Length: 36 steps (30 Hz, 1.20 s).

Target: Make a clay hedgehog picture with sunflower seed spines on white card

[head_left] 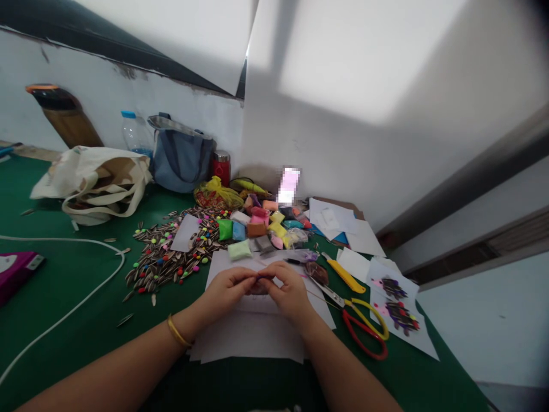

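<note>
My left hand (231, 289) and my right hand (286, 292) meet over the white paper sheets (253, 337). Both are closed, thumbs and forefingers pinching a small piece of dark purple clay (259, 278) between them. Just below the fingertips a brownish, filmy thing (256, 287) shows in part; I cannot make out what it is. Beyond the hands lie soft clay packets in many colours, among them a pale green packet (239, 250). To the right of my right hand are a dark pen (293, 261), a brown packet (317, 273) and scissors (364, 323) with red and yellow handles.
Sunflower seeds (163, 263) mixed with coloured pompoms spread at left. A yellow cutter (345, 274) lies right, near seed-decorated paper (401, 315). Behind stand a blue bag (182, 157), red flask (221, 167) and a lit screen (289, 186). A white cable (86, 294) crosses the green table.
</note>
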### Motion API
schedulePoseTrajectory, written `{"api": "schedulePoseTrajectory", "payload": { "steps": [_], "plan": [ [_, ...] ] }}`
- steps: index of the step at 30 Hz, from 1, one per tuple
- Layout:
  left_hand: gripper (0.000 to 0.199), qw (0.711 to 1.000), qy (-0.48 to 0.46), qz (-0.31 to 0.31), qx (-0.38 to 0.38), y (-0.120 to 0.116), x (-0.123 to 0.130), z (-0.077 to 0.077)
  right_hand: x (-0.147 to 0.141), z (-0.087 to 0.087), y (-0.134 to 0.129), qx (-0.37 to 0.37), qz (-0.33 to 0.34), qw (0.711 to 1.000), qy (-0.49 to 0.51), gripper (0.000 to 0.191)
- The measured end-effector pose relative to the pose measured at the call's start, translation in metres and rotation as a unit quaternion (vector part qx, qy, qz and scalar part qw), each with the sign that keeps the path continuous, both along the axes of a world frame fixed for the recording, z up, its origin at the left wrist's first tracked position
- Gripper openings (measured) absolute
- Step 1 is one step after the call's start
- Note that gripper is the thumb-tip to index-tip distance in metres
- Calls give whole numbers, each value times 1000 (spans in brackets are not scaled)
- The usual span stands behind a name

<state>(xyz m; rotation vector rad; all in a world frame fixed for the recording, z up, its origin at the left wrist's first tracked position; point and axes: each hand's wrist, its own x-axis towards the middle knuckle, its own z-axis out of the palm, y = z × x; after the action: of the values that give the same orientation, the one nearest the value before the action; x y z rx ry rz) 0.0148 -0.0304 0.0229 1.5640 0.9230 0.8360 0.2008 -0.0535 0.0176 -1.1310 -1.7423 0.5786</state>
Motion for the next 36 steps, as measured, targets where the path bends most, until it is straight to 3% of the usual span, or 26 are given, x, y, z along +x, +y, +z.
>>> {"api": "schedulePoseTrajectory", "payload": {
  "steps": [6,12,17,23,27,30,33,36],
  "plan": [
    [28,992,-84,-12,-97,1,1,4,-4,1,-5,24,-30,999,-27,7],
    [18,999,-10,24,-24,3,-1,-1,-6,0,-4,-31,19,999,-23,8],
    [25,999,-19,44,-17,11,-6,-8,0,2,-3,3,35,998,-49,13],
    [25,981,99,105,131,28,-19,-15,27,7,7,84,-75,988,-103,19],
    [26,980,109,114,120,33,-20,-17,69,16,15,116,-204,964,-125,22],
    [27,984,93,114,100,31,-18,-15,106,20,18,70,-307,939,-137,23],
    [23,985,87,117,91,30,-17,-14,131,15,21,15,-312,930,-192,24],
    [20,988,80,116,70,30,-16,-15,137,2,26,-9,-255,932,-258,40]
  ]
}}
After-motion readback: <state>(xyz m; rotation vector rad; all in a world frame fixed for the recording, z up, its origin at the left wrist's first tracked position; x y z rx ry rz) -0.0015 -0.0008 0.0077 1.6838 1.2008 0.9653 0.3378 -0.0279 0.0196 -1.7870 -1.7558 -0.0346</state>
